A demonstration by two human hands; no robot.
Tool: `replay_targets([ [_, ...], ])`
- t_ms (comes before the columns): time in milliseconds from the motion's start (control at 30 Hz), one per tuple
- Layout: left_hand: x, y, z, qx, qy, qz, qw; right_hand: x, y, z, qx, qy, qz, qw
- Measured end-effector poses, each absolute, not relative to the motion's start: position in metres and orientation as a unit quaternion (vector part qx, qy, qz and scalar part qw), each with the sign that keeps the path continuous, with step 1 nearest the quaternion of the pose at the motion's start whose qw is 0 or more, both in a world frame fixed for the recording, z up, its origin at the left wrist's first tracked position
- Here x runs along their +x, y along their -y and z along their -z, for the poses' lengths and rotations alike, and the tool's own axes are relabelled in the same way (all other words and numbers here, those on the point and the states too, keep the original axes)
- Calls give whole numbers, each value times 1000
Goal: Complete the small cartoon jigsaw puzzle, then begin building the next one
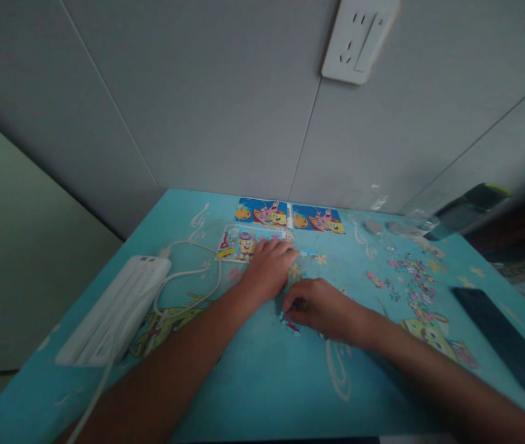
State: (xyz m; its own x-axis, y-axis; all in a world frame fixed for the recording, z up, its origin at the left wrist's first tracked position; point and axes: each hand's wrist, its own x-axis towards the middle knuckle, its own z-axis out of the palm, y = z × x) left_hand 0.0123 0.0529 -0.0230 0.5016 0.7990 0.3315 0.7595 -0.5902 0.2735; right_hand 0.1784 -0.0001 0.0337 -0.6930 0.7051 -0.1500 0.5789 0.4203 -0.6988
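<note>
Puzzle pieces (290, 325) mid-table, pinched under right hand (320, 308) fingertips; left hand (269, 268) flat and loose, holding nothing, resting on the card (239, 242). Best to keep that pinch light and slide slowly, steadying with the left.

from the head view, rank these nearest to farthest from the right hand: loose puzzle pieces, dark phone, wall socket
1. loose puzzle pieces, scattered just right of the right hand
2. dark phone, at the table's right edge
3. wall socket, high on the wall

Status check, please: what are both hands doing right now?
Left hand flat on puzzle card. Right hand pinching puzzle pieces. White cable nearby, not obstructing.
</note>
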Motion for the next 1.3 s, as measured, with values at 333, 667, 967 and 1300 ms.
replay_targets([
  [333,12,-52,24,863,-449,-226,47,232,-14,-23,-501,643,-520,256],
  [667,9,-53,27,868,-441,-223,50,287,-26,-20,-593,642,-397,280],
  [967,5,-55,32,873,-433,-219,46,301,-35,0,-630,650,-327,271],
  [1300,5,-55,32,875,-431,-213,52,299,-33,3,-589,712,-264,276],
])
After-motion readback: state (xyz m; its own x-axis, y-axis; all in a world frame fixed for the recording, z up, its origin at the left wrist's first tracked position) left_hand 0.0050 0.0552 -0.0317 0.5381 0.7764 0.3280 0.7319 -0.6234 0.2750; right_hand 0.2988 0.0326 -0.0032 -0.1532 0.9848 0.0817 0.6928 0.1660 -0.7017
